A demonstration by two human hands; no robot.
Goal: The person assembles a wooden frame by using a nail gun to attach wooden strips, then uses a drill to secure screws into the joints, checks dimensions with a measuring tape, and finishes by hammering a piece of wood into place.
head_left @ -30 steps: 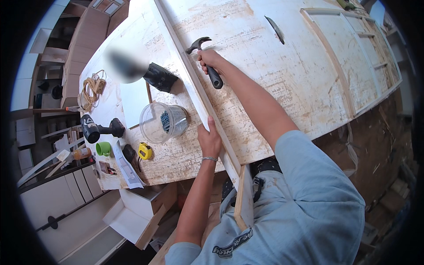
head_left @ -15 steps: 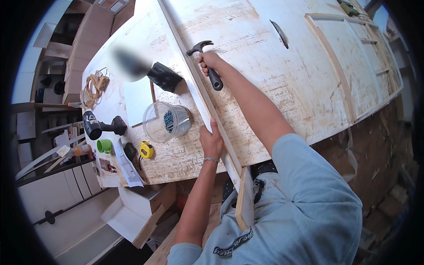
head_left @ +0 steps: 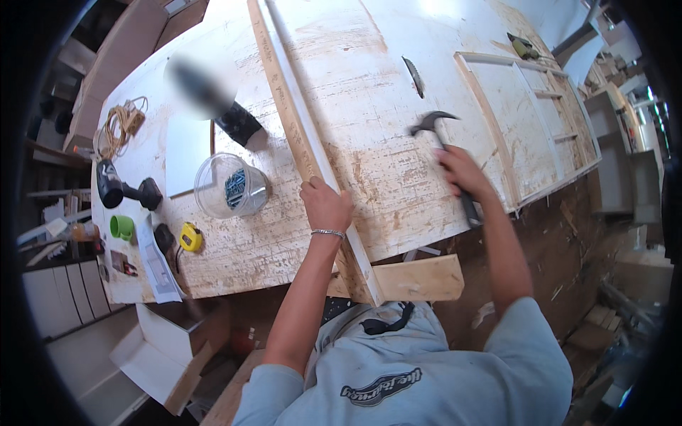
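My left hand (head_left: 328, 204) is closed around a long wooden beam (head_left: 285, 106) that runs from the far edge of the workbench toward my body. Faint pencil marks show on its bare wood face. At its near end, a short wooden board (head_left: 420, 278) sticks out crosswise to the right, past the bench edge. My right hand (head_left: 462, 172) grips a dark claw hammer (head_left: 432, 122) by its handle, off to the right of the beam and apart from it. Both hammer and hand are slightly blurred.
Left of the beam stand a clear bucket (head_left: 206, 186) of blue screws, a yellow tape measure (head_left: 190, 236), a green mug (head_left: 121, 227) and a cordless drill (head_left: 110, 183). On the right lie a wooden frame (head_left: 490, 128) and a saw blade (head_left: 413, 77).
The beam has been turned over, so its marked face shows and the crosswise board points right. My right hand has carried the hammer away to the right and nearer. The view has shifted.
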